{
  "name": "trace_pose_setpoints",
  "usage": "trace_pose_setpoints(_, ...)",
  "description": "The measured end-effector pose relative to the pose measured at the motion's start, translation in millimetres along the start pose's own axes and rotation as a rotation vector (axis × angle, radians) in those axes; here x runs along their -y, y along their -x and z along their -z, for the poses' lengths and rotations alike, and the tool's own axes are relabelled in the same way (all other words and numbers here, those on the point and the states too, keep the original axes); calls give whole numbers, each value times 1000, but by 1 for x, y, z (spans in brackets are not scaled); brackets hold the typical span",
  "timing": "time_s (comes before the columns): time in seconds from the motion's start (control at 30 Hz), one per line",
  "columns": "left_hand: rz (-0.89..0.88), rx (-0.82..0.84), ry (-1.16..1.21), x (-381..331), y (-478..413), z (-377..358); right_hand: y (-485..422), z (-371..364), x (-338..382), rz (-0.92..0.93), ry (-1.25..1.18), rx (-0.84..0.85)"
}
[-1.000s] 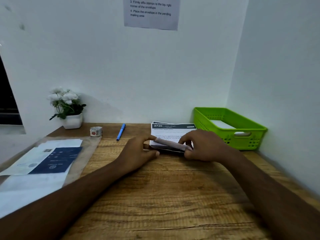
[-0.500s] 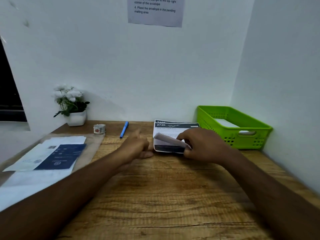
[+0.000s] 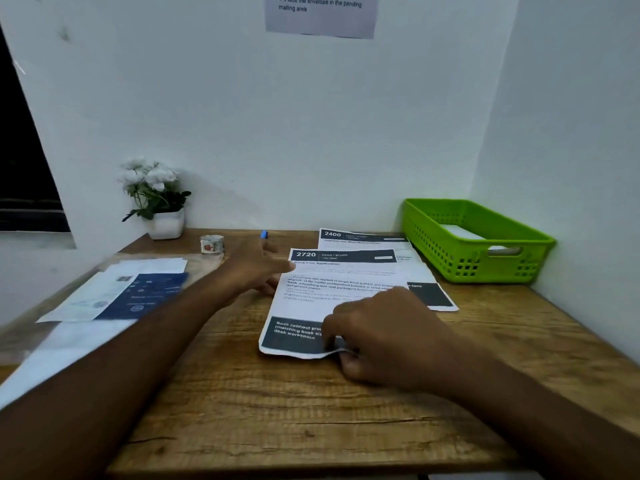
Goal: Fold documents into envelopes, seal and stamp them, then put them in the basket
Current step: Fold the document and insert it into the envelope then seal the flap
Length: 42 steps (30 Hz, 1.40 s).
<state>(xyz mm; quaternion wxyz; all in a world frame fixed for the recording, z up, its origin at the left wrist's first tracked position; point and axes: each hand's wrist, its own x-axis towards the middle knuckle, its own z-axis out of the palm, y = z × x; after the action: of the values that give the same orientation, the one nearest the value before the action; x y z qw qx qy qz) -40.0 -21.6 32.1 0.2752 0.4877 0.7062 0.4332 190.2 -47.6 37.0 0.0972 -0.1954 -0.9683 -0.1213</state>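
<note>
The document (image 3: 332, 303), headed 2720, now lies opened out flat on the table (image 3: 311, 427). A second ago it was a tight fold held between both hands, and half a second ago it was only partly opened. Its lower edge has come toward the person, so the dark band at its foot shows. A second sheet (image 3: 363, 237), headed 2400, has come into sight, lying partly under the document and sticking out behind it and to its right. The view has also dropped, and only the last lines of the notice (image 3: 320, 15) on the wall are left at the top.

The right hand (image 3: 391, 337) sits over the lower right part of the document. Its fingers are curled and its thumb is tucked under the near edge, pinching the paper, which lifts a little off the wood there. The left hand (image 3: 256, 271) has moved off the fold and reaches forward to the document's upper left edge with its fingers stretched out and loose. It is blurred, so I cannot tell whether it presses on the paper or only touches it.

The green basket (image 3: 485, 265) stands in the right corner, beside the second sheet, with a white paper (image 3: 462, 232) lying inside. A blue pen (image 3: 264, 234), a small roll (image 3: 212, 244) and a potted plant (image 3: 156, 195) stand along the back wall. A pile of white and blue papers (image 3: 138, 292) lies at the left.
</note>
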Motion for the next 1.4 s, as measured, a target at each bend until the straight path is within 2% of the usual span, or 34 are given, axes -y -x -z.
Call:
trace_pose_setpoints(0.2, 28, -9, -57, 8, -6, 6, 25, 6, 20, 80, 39, 1)
trace_pose_setpoints(0.43, 54, -18, -64, 11, -9, 7, 41, 16, 21, 142, -109, 110)
trace_pose_setpoints(0.5, 51, -22, -74, 12, -10, 7, 41, 23, 11, 92, -236, 175)
trace_pose_setpoints(0.57, 30, -24, -100, 14, -11, 6, 37, 23, -10, -10, -343, 141)
trace_pose_setpoints(0.7, -34, -27, -152, 18, -12, 2, 14, 1, -70, -273, -239, -34)
trace_pose_setpoints(0.83, -69, -22, -154, 17, -12, 3, -4, -20, -131, -456, -45, -14)
trace_pose_setpoints(0.97, -48, -1, -155, 17, -12, 5, -9, -35, -146, -578, -260, 23)
trace_pose_setpoints(1.1, -31, -6, -87, 17, -13, 7, -13, -42, -144, -626, -442, 65)
trace_pose_setpoints(1.23, 0, -7, 4, 21, -15, 9, -13, -52, -149, -641, -621, -13)
trace_pose_setpoints(1.4, -10, 7, 18, 22, -17, 12, -13, -61, -149, -629, -710, -98)
